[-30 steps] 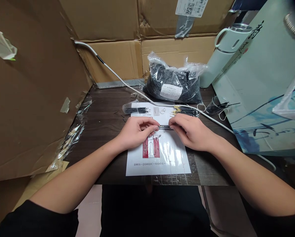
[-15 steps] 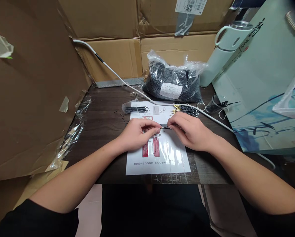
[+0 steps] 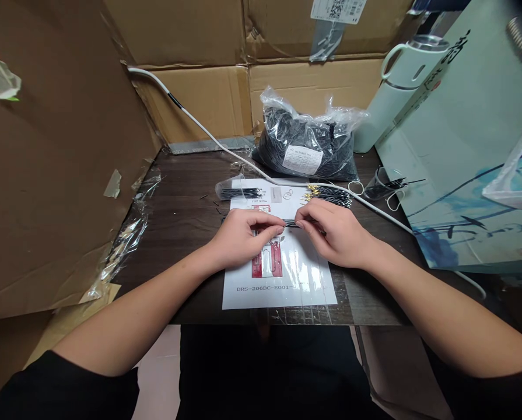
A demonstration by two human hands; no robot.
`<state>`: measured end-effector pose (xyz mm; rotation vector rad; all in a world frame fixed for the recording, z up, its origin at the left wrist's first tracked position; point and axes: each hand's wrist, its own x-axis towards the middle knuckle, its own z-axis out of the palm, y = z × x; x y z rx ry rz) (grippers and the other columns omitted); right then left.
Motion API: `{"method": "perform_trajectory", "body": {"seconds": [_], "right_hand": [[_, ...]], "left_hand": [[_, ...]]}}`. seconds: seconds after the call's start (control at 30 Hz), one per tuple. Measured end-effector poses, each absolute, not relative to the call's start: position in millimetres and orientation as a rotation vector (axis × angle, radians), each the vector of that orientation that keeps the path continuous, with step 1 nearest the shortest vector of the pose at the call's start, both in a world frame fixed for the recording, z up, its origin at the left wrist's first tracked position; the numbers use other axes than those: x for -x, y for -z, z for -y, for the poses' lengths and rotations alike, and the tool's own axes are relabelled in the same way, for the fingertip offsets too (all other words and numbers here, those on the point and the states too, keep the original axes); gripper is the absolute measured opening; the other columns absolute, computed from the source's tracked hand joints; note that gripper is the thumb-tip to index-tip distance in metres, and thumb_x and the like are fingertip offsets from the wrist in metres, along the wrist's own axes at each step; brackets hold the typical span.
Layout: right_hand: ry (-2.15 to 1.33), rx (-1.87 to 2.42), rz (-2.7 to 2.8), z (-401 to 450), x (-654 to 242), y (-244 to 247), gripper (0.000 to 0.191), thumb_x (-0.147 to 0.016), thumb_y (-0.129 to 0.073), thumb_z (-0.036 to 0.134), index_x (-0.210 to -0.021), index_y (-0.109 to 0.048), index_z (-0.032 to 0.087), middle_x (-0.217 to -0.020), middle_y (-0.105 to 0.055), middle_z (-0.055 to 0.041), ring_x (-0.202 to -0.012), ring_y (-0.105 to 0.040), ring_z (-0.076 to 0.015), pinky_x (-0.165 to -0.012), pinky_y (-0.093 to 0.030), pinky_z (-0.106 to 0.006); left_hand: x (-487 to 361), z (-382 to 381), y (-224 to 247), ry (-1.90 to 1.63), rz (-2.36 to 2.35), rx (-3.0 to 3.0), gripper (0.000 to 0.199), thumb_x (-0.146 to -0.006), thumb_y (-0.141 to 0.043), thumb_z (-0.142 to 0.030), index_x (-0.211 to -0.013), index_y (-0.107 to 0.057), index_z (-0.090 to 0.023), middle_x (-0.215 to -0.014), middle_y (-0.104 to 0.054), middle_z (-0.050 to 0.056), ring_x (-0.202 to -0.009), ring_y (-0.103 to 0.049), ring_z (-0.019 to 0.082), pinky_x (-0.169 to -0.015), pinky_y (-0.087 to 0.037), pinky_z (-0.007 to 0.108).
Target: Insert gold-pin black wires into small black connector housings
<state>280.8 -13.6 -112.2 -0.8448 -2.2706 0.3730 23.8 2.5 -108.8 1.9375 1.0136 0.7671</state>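
Observation:
Thin black strands [image 3: 290,223] run between my two hands above a printed white sheet [image 3: 304,280]. My left hand [image 3: 249,234] pinches their left end between thumb and index finger. On the other side, my right hand [image 3: 333,232] has its thumb and fingers closed at the right end. Beyond my right hand lies a bundle of black wires with yellow ends [image 3: 330,195]. A clear cup on its side [image 3: 230,189] has a bundle of black pins [image 3: 245,193] at its mouth, beyond my left hand.
A plastic bag of black parts [image 3: 308,143] stands at the back, with a white cable [image 3: 217,143] passing before it. A pale bottle [image 3: 392,93] and a clear cup with black strands [image 3: 381,184] are at the right. Cardboard [image 3: 55,163] walls the left.
Both hands stay in nearly the same place, still pinching at the strands. The view has shifted very slightly.

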Motion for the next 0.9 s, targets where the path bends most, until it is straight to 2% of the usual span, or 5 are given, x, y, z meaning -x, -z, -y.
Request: {"method": "perform_trajectory", "body": {"seconds": [0.23, 0.47, 0.67, 0.9], "right_hand": [[-0.317, 0.819, 2.286, 15.5, -280.4, 113.2, 0.010, -0.111, -0.051, 0.016, -0.109, -0.059, 0.021, -0.094, -0.063, -0.0082, -0.083, -0.059, -0.0221, -0.072, -0.052, -0.038], [-0.274, 0.787, 2.318, 17.0, -281.4, 111.7, 0.013, -0.112, -0.049, 0.015, -0.112, -0.060, 0.021, -0.096, -0.064, -0.0086, -0.083, -0.059, -0.0223, -0.073, -0.055, -0.038], [-0.337, 0.832, 2.314, 17.9, -280.8, 109.5, 0.007, -0.109, -0.054, 0.016, -0.109, -0.059, 0.021, -0.096, -0.063, -0.0082, -0.082, -0.059, -0.0226, -0.071, -0.052, -0.039], [-0.343, 0.838, 2.319, 18.6, -281.4, 110.4, 0.007, -0.109, -0.055, 0.018, -0.110, -0.060, 0.022, -0.097, -0.064, -0.0080, -0.081, -0.060, -0.0229, -0.070, -0.051, -0.038]], "left_hand": [[-25.2, -2.0, 108.3, -0.743, -1.049, -1.870, 0.015, -0.096, -0.079, -0.030, -0.101, -0.090, -0.022, -0.099, -0.087, 0.006, -0.090, -0.080, 0.023, -0.086, -0.064, 0.034], [-27.2, -2.4, 112.3, -0.694, -0.995, -1.524, 0.018, -0.093, -0.080, -0.030, -0.101, -0.088, -0.016, -0.089, -0.084, 0.008, -0.072, -0.074, 0.017, -0.071, -0.064, 0.028], [-27.3, -1.0, 113.0, -0.748, -1.005, -1.642, 0.020, -0.092, -0.082, -0.035, -0.099, -0.089, -0.017, -0.092, -0.084, 0.009, -0.081, -0.076, 0.020, -0.076, -0.066, 0.031], [-27.2, -1.2, 114.9, -0.743, -0.998, -1.679, 0.021, -0.093, -0.082, -0.036, -0.101, -0.089, -0.018, -0.092, -0.084, 0.009, -0.082, -0.076, 0.021, -0.077, -0.067, 0.032]]}}
